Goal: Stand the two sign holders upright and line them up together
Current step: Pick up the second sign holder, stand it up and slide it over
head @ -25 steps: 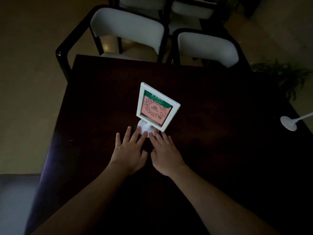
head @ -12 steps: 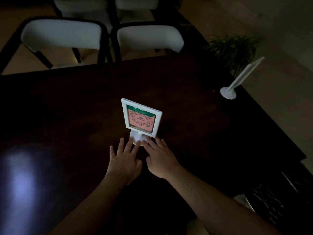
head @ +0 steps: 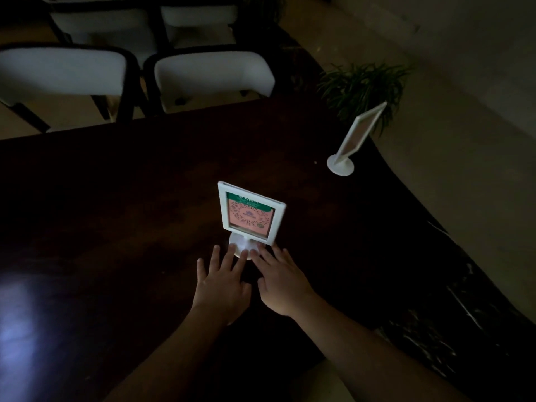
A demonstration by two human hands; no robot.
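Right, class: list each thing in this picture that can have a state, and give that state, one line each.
Near sign holder: upright, printed face toward the camera.
Far sign holder: upright by the table's right edge, seen nearly edge-on.
Left hand: open, flat on the table, fingertips at the near holder's base.
Right hand: open, flat, fingertips at the same base.
Chairs: empty, at the table's far side.

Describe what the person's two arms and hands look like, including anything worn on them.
Both forearms are bare as far as the frame shows; no sleeves are visible. The left hand and right hand wear no gloves, and no rings, watch or bracelet can be made out, though the dim light hides fine detail. Fingernails look short and plain.
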